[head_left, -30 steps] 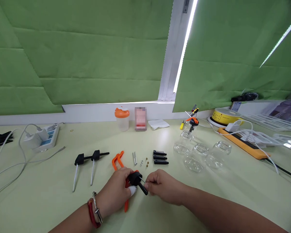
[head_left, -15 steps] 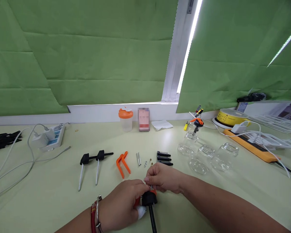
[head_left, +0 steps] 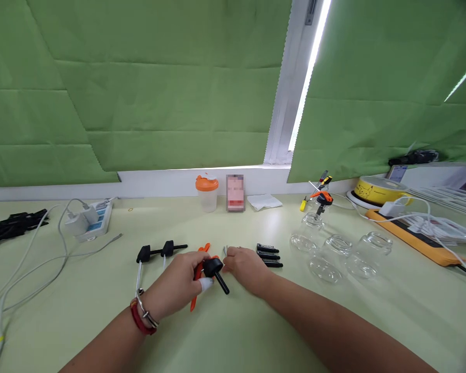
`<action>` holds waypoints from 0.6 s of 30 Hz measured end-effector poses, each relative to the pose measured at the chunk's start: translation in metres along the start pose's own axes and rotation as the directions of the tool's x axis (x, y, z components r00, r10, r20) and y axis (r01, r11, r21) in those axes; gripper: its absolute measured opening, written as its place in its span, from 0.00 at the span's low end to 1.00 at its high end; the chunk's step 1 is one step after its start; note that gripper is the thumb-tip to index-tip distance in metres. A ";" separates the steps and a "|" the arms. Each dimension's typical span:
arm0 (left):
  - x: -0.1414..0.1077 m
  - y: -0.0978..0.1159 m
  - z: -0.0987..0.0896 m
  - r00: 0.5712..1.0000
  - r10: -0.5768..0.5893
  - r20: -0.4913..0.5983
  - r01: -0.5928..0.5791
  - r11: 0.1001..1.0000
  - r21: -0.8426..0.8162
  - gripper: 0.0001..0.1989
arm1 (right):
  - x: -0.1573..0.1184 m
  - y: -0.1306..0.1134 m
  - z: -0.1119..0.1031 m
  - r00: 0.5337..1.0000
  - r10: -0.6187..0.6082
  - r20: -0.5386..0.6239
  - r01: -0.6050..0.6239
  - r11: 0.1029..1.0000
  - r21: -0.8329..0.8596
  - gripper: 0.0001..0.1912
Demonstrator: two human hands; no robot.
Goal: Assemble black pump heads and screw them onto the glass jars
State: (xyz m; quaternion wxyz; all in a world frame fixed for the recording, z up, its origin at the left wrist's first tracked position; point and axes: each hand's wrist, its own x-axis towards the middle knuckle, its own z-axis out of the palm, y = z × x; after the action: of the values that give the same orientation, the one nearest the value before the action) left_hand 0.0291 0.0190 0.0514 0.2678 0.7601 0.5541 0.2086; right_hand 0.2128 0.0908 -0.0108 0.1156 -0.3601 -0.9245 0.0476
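My left hand (head_left: 184, 284) grips an orange and black tool (head_left: 213, 267), whose black rod points down to the right. Close on its right, my right hand (head_left: 248, 267) reaches to the table with its fingers pressed together by the thin metal pins (head_left: 226, 250); what its fingertips hold is hidden. An orange handle piece (head_left: 205, 247) lies partly behind my left hand. Black spring parts (head_left: 269, 256) lie just right of my right hand. Two black clamp parts with metal rods (head_left: 155, 251) rest at the left, one rod partly covered by my left hand.
Clear glass jars (head_left: 336, 254) stand at the right, near an orange power strip (head_left: 411, 239). A cup with an orange lid (head_left: 207, 192), a phone (head_left: 235, 192) and white paper (head_left: 264, 201) are at the back. White cables (head_left: 58, 254) spread over the left side.
My left hand has lifted and shifted up with the tool, now tilted to the right. My right hand has moved off the tool to the pins. The view has turned slightly left.
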 end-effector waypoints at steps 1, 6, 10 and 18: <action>0.001 -0.003 -0.001 0.999 -0.023 -0.025 0.023 1.000 0.010 0.06 | -0.002 -0.002 -0.002 0.999 0.034 -0.026 -0.032 0.998 0.054 0.14; 0.003 -0.007 0.009 0.996 -0.028 -0.085 0.032 0.998 0.047 0.05 | -0.016 -0.014 -0.019 0.973 0.229 0.028 -0.197 0.762 0.617 0.22; 0.004 -0.004 0.016 0.994 0.003 -0.114 0.001 0.999 0.041 0.06 | -0.021 -0.015 -0.025 0.922 0.290 0.256 -0.363 0.420 0.832 0.16; 0.005 0.002 0.013 0.984 0.050 -0.170 -0.038 0.997 0.070 0.07 | -0.023 -0.018 -0.035 0.894 0.204 0.398 -0.434 0.181 0.882 0.13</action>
State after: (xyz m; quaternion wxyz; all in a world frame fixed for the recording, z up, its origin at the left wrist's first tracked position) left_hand 0.0398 0.0216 0.0427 0.1890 0.7600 0.5647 0.2605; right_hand 0.2260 0.0626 0.0221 0.2079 -0.3938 -0.6119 0.6537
